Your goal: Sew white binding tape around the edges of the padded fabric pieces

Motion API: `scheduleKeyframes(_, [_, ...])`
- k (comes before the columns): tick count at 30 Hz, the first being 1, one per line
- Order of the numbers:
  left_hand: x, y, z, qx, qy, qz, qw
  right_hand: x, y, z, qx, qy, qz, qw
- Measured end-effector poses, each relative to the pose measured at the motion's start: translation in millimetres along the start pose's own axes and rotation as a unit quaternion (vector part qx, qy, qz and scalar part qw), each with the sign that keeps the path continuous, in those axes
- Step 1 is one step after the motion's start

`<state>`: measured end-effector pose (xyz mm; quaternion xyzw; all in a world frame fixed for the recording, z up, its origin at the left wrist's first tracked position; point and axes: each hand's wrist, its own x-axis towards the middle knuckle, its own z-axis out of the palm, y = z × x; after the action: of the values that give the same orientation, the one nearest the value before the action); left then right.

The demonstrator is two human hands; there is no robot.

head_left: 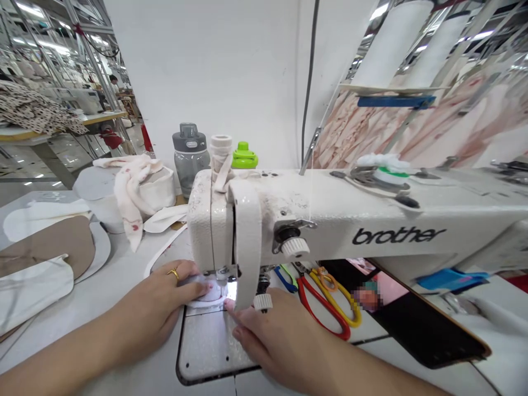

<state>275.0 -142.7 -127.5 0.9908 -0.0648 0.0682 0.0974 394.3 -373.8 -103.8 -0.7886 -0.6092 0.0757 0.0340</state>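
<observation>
A white Brother sewing machine (371,220) stands across the table. Under its head lies a small pale fabric piece (208,291) on the lit needle plate (206,341). My left hand (165,300), with a gold ring, lies flat on the fabric piece from the left, fingers stretched toward the needle. My right hand (268,330) rests on the plate right of the needle, its fingertips pressing the fabric's edge.
Red-handled scissors (319,313) and yellow-handled scissors (338,300) lie behind my right hand, by a dark phone (412,319). Cut fabric shapes (45,258) are stacked at left. A grey bottle (190,157), a green-capped bottle (244,157) and a white fabric tub (159,190) stand behind.
</observation>
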Motion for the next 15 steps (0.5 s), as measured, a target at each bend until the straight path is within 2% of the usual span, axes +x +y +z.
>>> scheduleKeyframes(9, [0.9, 2.0, -2.5, 0.017, -0.001, -0.010, 1.000, 0.9, 0.4, -1.3, 0.012, -0.004, -0.010, 1.000])
scheduleKeyframes(15, [-0.2, 0.3, -5.3, 0.014, 0.003, 0.018, 1.000, 1.4, 1.3, -2.1, 0.028, -0.008, -0.004, 1.000])
